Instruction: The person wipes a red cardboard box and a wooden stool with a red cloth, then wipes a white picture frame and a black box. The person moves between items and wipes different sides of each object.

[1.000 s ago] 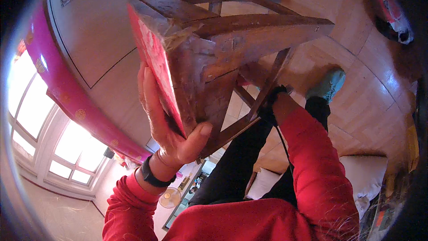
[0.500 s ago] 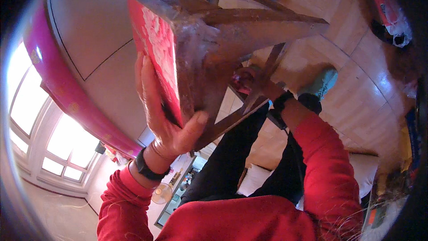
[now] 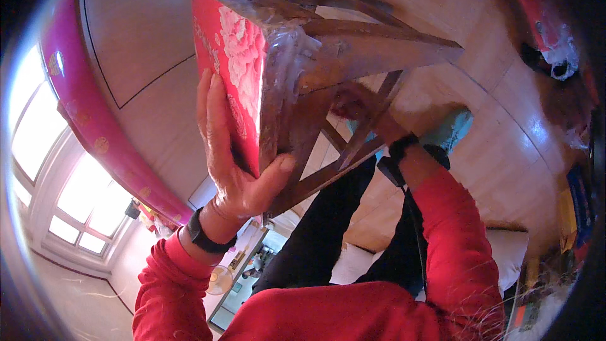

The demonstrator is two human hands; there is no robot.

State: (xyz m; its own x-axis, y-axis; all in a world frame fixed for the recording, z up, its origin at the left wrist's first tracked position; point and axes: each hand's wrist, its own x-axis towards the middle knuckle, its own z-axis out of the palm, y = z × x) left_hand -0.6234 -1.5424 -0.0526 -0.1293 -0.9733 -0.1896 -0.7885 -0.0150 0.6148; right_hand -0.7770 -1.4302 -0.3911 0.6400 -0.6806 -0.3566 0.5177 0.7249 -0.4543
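A brown wooden stool (image 3: 372,60) is tipped on its side in front of me, its legs pointing right. Its seat is covered in red with pale pink flowers (image 3: 243,57), and clear film or tape wraps the seat's edge. My left hand (image 3: 237,164) grips the near seat edge, fingers along the red face and thumb on the wood. Behind a slanting brace, my right hand (image 3: 385,123) reaches in among the legs. At its fingers is a crumpled dark red thing (image 3: 346,102), cloth-like but blurred. The brace partly hides those fingers.
A pink curved edge with gold spots (image 3: 101,145) runs along the left, by bright windows (image 3: 88,215). A small fan (image 3: 219,280) stands at lower left. On the tiled floor (image 3: 492,151) are my teal shoe (image 3: 451,127) and, far right, a red item with clear plastic (image 3: 552,38).
The stool has shifted slightly to the right in view, my left hand still on its seat. My right hand and the dark red thing have moved a little up along the inside of the legs.
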